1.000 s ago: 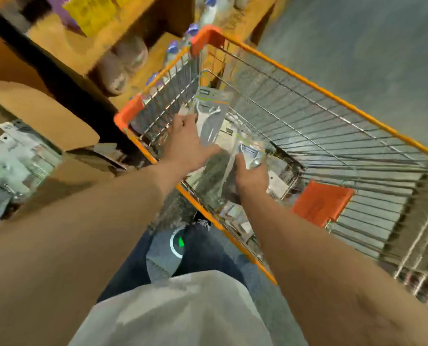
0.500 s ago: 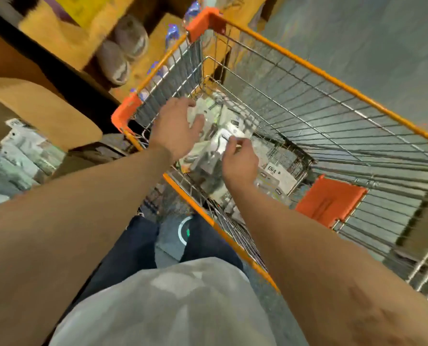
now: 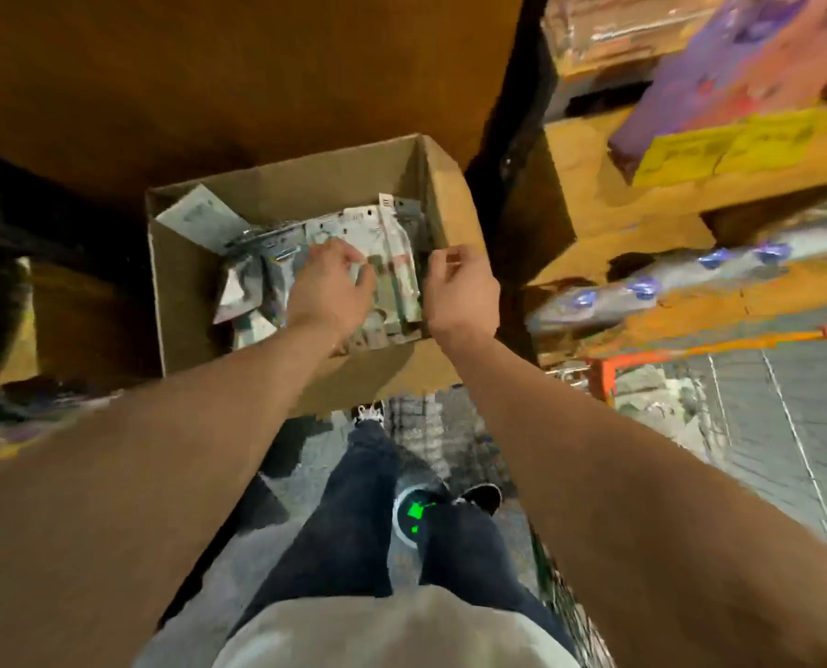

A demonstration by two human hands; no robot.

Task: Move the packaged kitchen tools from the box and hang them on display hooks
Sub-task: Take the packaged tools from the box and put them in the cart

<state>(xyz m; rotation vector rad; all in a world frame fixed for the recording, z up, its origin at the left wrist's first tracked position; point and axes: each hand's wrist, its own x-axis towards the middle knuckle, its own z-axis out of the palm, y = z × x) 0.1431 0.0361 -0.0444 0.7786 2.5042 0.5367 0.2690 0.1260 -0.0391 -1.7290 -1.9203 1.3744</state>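
Observation:
An open cardboard box (image 3: 180, 291) sits in front of me, low down. Several packaged kitchen tools (image 3: 397, 248) on white and grey cards lie loose inside it. My left hand (image 3: 332, 282) reaches into the middle of the box, its fingers curled down onto the top packages. At the box's right rim my right hand (image 3: 460, 286) hovers with fingers curled inward. Whether it holds the rim or anything else is unclear. No display hooks are in view.
The orange corner of a wire shopping cart (image 3: 604, 373) shows at the right, with packages in it. Orange shelves (image 3: 595, 195) with blue-capped bottles (image 3: 643, 286) and purple boxes stand to the right. A large brown carton fills the top. My legs stand below the box.
I have turned from the cart to the cardboard box. Both hands left the packages in the cart; the left hand is now down in the box and the right at its rim.

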